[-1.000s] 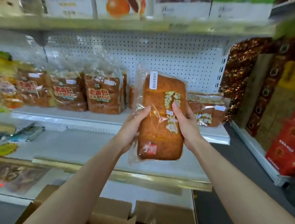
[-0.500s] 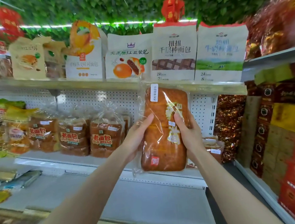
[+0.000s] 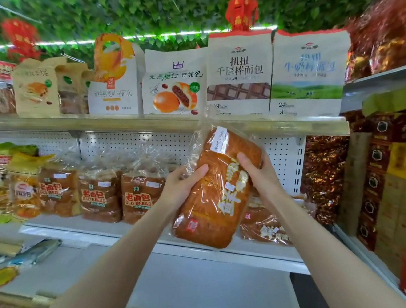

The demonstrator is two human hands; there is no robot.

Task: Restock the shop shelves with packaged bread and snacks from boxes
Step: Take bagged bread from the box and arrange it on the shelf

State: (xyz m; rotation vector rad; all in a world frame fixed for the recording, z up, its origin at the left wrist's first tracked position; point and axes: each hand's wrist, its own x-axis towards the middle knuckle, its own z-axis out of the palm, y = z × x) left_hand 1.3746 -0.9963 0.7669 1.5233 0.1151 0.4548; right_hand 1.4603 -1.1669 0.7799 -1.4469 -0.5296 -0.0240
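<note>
Loaf in clear wrap (image 3: pixel 209 207), centre of frame, tilted with its top leaning right, held in the air in front of the middle shelf (image 3: pixel 86 234) and not yet resting on it. My left hand (image 3: pixel 182 185) grips its left edge, thumb laid across the front; my right hand (image 3: pixel 260 171) grips the right edge likewise. Behind its lower right corner a similar loaf (image 3: pixel 264 227) lies flat on the shelf; OLD BREAD packs (image 3: pixel 137 196) stand at left. Risks, as I judge them: slack film may slide under my thumbs and let the loaf drop past the shelf lip; its raised top may catch the upper shelf edge (image 3: pixel 133 125) going in; a harder squeeze would dent the soft bread.
</note>
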